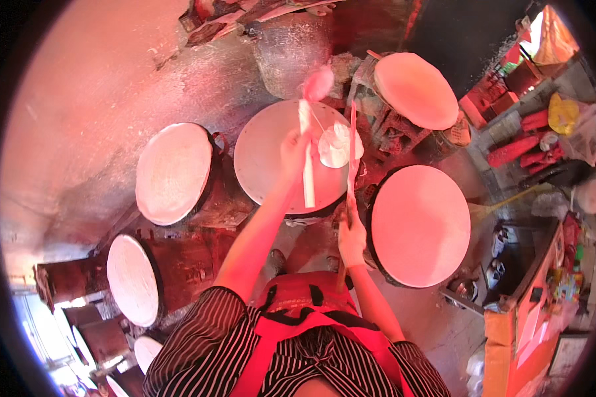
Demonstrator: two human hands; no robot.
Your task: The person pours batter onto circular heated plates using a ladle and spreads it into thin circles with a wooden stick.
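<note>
Before me a large round flat disc (270, 159) has a pale surface and a dark rim. My left hand (295, 149) is over it, closed around a white rod (309, 186) that points away from me. A crumpled white mass (334, 146), perhaps dough or batter, lies on the disc's right part. Nearer my body, my right hand (351, 238) grips the lower end of a long thin flat stick (352, 154), which reaches up past the disc's right edge. A blurred pink rounded thing (319, 84) shows beyond the rod's far end; its kind cannot be told.
Round pale-topped discs stand at the left (175, 173), lower left (131, 280), right (421, 226) and upper right (416, 90). A large worn container (293, 54) stands beyond the central disc. An orange-sided cabinet (499, 342) is at the lower right, with bags and bundles above.
</note>
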